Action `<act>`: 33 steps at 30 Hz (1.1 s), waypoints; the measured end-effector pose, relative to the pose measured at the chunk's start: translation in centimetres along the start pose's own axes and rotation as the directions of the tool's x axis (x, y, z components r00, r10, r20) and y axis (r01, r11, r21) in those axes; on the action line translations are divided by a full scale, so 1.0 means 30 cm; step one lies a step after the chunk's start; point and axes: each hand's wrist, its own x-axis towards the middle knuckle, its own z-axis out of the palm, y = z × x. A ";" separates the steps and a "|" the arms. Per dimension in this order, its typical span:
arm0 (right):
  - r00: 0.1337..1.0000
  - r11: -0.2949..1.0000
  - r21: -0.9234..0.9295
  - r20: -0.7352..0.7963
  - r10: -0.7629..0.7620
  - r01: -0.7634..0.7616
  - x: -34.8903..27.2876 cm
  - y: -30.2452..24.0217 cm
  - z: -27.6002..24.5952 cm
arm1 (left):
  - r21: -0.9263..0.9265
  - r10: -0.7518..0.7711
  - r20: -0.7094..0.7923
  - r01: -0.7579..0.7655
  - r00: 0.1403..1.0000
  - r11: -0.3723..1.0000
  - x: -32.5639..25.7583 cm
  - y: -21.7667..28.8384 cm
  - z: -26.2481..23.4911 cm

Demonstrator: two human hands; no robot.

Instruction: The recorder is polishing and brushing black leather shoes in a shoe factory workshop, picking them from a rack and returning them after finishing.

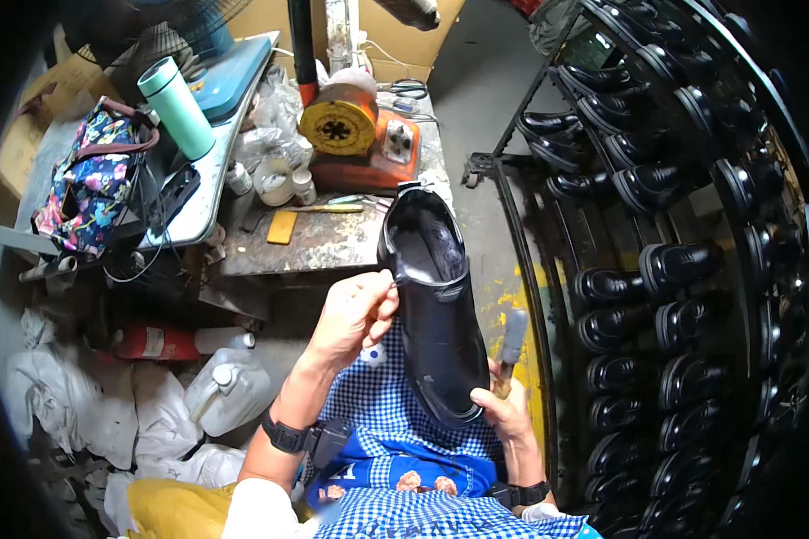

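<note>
A shiny black ankle boot [440, 346] is held up over my lap, its toe toward me and its open top away from me. My right hand [510, 409] grips the boot by the toe, thumb on the upper. The same hand also holds a flat, grey-headed tool [512, 337] with a wooden handle, which looks like a brush. My left hand [355, 310] is closed in a pinch at the left edge of the boot's opening. What lies between those fingertips is too small to make out. A blue checked apron [368, 395] covers my lap.
A worn workbench [333, 242] ahead carries an orange-yellow machine [342, 126], small pots and a yellow block [281, 227]. At left, a side table holds a mint bottle [175, 108] and flowered bag [99, 189]. A rack [535, 296] of black shoes stands at right; a white jug [229, 391] lies lower left.
</note>
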 end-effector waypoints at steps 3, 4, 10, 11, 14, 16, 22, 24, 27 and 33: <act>0.993 0.956 0.291 0.094 -0.064 0.035 -0.001 0.010 0.025 | -0.006 0.204 0.021 -0.204 0.979 0.979 -0.022 0.034 -0.007; 0.994 0.955 0.293 0.082 -0.072 0.045 -0.001 0.008 0.032 | 0.125 0.271 -0.042 -0.264 0.962 0.956 -0.029 0.030 -0.007; 0.994 0.997 0.044 -0.087 -0.066 0.070 -0.005 -0.004 0.059 | 0.789 0.590 0.260 -0.520 0.764 0.326 -0.069 -0.132 0.023; 0.993 0.998 0.022 -0.104 -0.058 0.060 -0.006 0.000 0.064 | 0.840 0.577 0.291 -0.492 0.763 0.227 -0.073 -0.164 0.035; 0.985 0.996 -0.040 -0.151 -0.082 0.077 -0.003 0.022 0.074 | 0.918 0.589 0.309 -0.396 0.747 0.022 -0.071 -0.225 0.049; 0.980 0.994 -0.052 -0.173 -0.103 0.096 0.001 0.038 0.074 | 0.929 0.556 0.305 -0.370 0.773 0.005 -0.064 -0.238 0.047; 0.976 0.993 -0.094 -0.201 -0.083 0.065 0.007 0.052 0.055 | 0.785 0.376 0.308 -0.457 0.874 0.418 -0.038 -0.188 -0.013; 0.984 0.997 -0.032 -0.167 -0.070 0.066 0.007 0.049 0.055 | 0.755 0.222 0.244 -0.328 0.944 0.567 -0.043 -0.182 -0.019; 0.984 0.997 -0.022 -0.158 -0.082 0.080 0.008 0.044 0.060 | 0.783 0.269 0.237 -0.347 0.934 0.516 -0.044 -0.197 -0.015; 0.993 0.990 0.142 -0.114 -0.009 0.025 0.021 0.037 0.034 | 0.664 0.358 0.112 -0.338 0.927 0.666 -0.016 -0.297 0.014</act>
